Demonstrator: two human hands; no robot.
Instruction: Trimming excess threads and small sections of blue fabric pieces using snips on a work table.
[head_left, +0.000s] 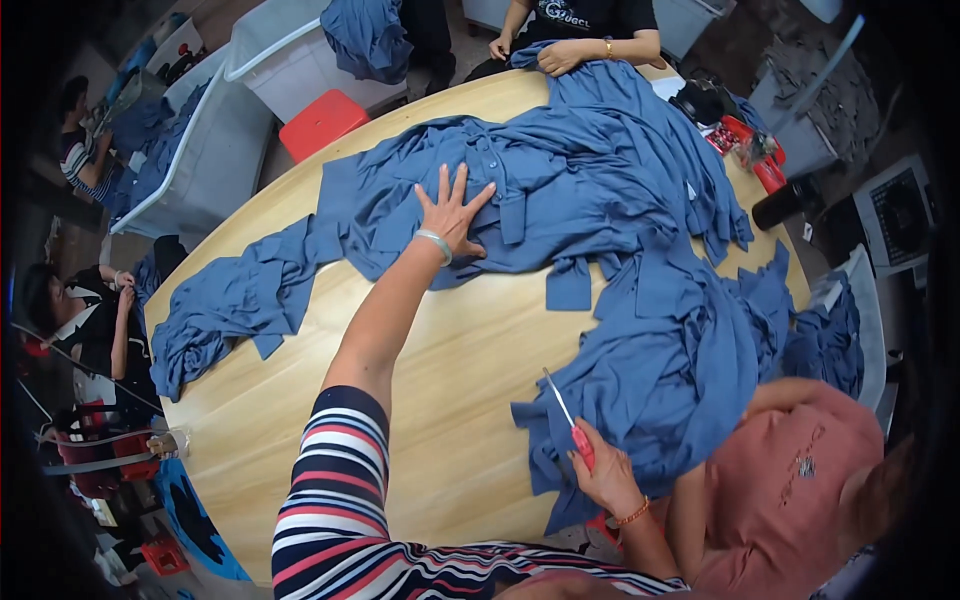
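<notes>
My left hand (452,212), with fingers spread, lies flat on a blue garment with a buttoned placket (487,165) in the middle of a large heap. In my right hand (612,484) is a slim tool with a red handle and a thin metal shaft (558,396), pointing up and to the left; its exact kind is not clear. Below and beside that hand, more blue garments (660,370) lie bunched along the table's right side. A separate blue piece (240,290) stretches out to the left of the heap.
The curved wooden table (400,450) carries the cloth. A person in a pink shirt (800,490) sits close on my right; another's hand (562,57) rests on cloth at the far edge. A red stool (323,124) and white bins (190,150) stand beyond. A dark bottle (785,203) lies at right.
</notes>
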